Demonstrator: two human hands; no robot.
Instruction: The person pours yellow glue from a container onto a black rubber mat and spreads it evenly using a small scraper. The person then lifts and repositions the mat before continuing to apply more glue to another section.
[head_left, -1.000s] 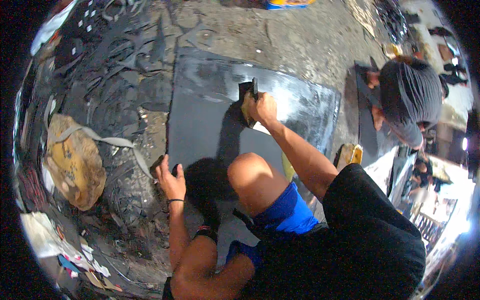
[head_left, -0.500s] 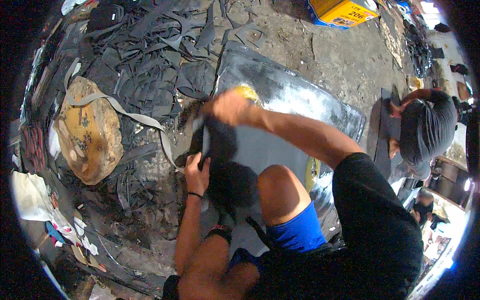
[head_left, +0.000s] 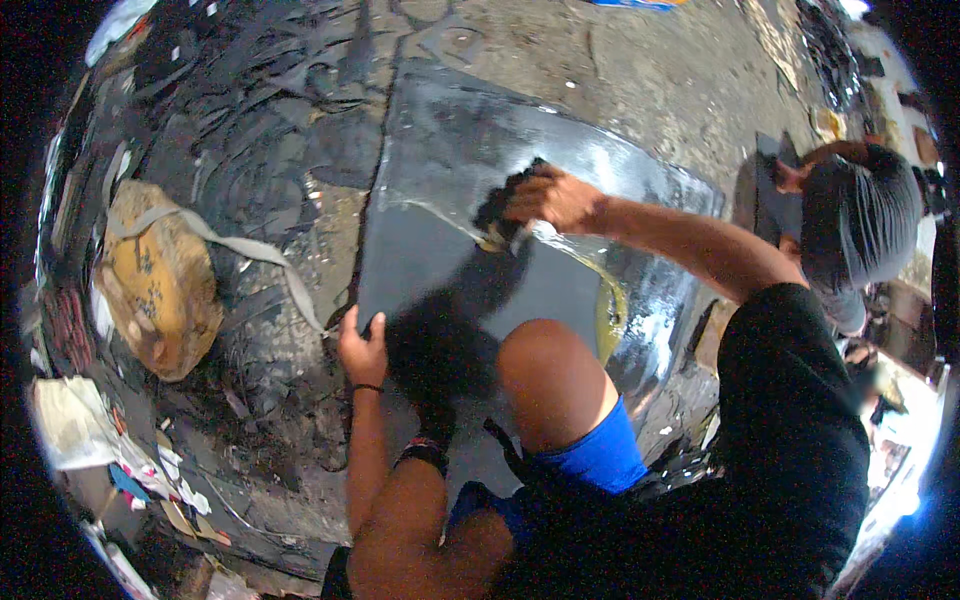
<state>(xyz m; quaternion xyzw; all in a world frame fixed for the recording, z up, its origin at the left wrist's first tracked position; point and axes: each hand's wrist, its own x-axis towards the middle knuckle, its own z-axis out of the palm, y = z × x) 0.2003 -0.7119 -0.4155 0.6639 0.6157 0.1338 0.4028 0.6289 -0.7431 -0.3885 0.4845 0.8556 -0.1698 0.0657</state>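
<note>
In front of me lies a smooth dark grey sheet [head_left: 570,300] on a larger, glossy black-and-white smeared board [head_left: 450,110]. Over its far part, my right hand [head_left: 560,203] is closed on a dark, ragged-edged pad, whose exact kind I cannot make out. Beneath that hand a wet, whitish streak shows, and a yellowish glue-like smear [head_left: 610,315] curves along the sheet's right side. At the sheet's left edge, my left hand [head_left: 362,350] grips the border, thumb apart from the partly hidden fingers.
A thick wooden block [head_left: 165,290] with a pale strap [head_left: 255,252] across it stands on the left. Dark cut scraps [head_left: 270,100] cover the floor at the far left. Another person [head_left: 860,220] bends over a dark piece on the right. My knee [head_left: 550,375] rises beside the sheet.
My right hand has swung from the sheet's left edge rightward and outward over its far part, with the dark pad in it. My left hand remains at the left edge, and the view has shifted slightly.
</note>
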